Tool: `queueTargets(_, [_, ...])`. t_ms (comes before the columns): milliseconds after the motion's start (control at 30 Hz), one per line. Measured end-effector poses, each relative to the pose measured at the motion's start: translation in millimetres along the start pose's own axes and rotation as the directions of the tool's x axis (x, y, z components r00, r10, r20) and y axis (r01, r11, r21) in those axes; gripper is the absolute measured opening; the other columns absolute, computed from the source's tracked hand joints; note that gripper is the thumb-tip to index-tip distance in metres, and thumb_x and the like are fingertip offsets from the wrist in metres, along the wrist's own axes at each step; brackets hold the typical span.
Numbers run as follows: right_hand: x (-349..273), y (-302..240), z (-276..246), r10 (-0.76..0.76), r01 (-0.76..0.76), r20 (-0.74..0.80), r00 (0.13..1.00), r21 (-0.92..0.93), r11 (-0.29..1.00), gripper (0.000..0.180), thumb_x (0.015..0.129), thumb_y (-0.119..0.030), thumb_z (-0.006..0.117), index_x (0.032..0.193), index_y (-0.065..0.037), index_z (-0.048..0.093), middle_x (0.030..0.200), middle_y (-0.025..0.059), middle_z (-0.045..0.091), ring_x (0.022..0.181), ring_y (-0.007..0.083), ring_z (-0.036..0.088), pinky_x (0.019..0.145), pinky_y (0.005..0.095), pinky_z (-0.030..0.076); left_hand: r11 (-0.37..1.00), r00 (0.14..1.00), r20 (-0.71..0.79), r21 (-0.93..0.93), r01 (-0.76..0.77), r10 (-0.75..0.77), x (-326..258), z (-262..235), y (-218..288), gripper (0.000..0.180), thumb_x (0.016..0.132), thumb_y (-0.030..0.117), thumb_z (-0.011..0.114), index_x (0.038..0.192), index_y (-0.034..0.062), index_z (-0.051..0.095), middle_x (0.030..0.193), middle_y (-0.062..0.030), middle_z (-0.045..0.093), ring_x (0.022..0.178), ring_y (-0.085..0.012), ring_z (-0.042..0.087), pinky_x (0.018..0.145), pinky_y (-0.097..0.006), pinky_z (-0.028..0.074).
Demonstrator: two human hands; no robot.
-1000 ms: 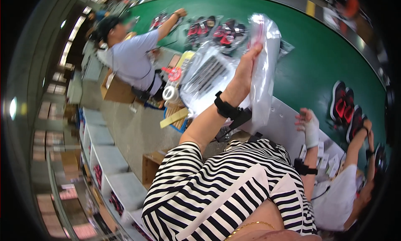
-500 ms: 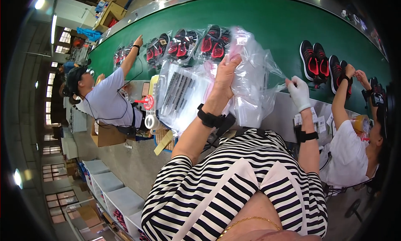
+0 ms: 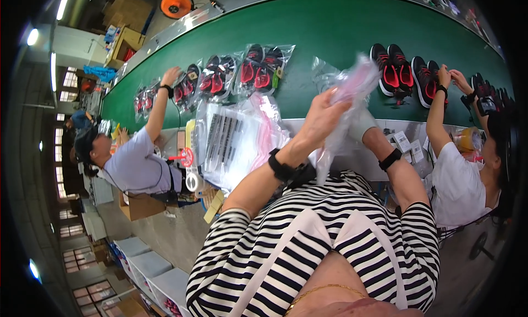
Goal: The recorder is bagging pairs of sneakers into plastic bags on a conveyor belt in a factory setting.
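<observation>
My bare left hand (image 3: 325,116) is closed around a bunched clear plastic bag (image 3: 360,81) with pink showing through it, held up between my chest and the green belt. My right hand (image 3: 363,121), in a white glove, is behind the bag. Its fingers are hidden. To the left of my left hand lies a pile of clear plastic bags (image 3: 228,144) with dark printing. Beyond the held bag, to the right, stands a pair of black and red sneakers (image 3: 391,70), unbagged. A bagged pair of sneakers (image 3: 260,69) lies on the belt to the left.
The green belt (image 3: 330,25) curves across the far side. More bagged sneakers (image 3: 217,78) line its left part. A co-worker (image 3: 135,160) reaches over them; another co-worker (image 3: 459,188) handles sneakers (image 3: 426,80) at the right. A tape roll (image 3: 193,182) sits by the pile; white tags (image 3: 404,144) lie right.
My right hand, which was pulling the bag's edge out to the right, has come in behind the bag. My left hand has swung the bag rightward. The view has shifted.
</observation>
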State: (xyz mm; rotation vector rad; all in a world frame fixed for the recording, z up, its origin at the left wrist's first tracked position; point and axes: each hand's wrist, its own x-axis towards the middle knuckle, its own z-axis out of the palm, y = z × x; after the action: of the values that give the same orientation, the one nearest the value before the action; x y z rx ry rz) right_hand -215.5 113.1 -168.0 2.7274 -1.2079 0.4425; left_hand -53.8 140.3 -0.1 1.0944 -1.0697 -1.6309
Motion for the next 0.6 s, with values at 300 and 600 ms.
queueTargets(300, [15.9,-12.3,-35.7,-0.012,0.006,0.256,0.966,0.021,1.0,0.039,0.074,-0.031,0.059,0.104,-0.006,0.063,0.098,0.0166,0.065,0.088,0.0322,0.063,0.078,0.0395,0.049,0.979,0.993,-0.086,0.182,0.09,-0.076,21.8,-12.9,7.6,0.022,0.086,0.02,0.063,0.103,0.0061,0.06,0.085,0.0039,0.059,0.077,-0.0043,0.051,0.066,-0.021,0.043])
queueTargets(600, [67.3,25.9,-184.4,0.239,-0.391,0.369,0.898,0.919,0.051,0.018,0.086,-0.016,0.057,0.095,-0.002,0.065,0.076,0.0057,0.065,0.071,0.0131,0.062,0.059,0.025,0.049,0.99,0.973,-0.23,0.141,0.011,0.022,76.2,-57.8,42.0,0.022,0.087,0.022,0.061,0.102,0.0055,0.062,0.087,0.0032,0.059,0.078,-0.0043,0.051,0.069,-0.021,0.041])
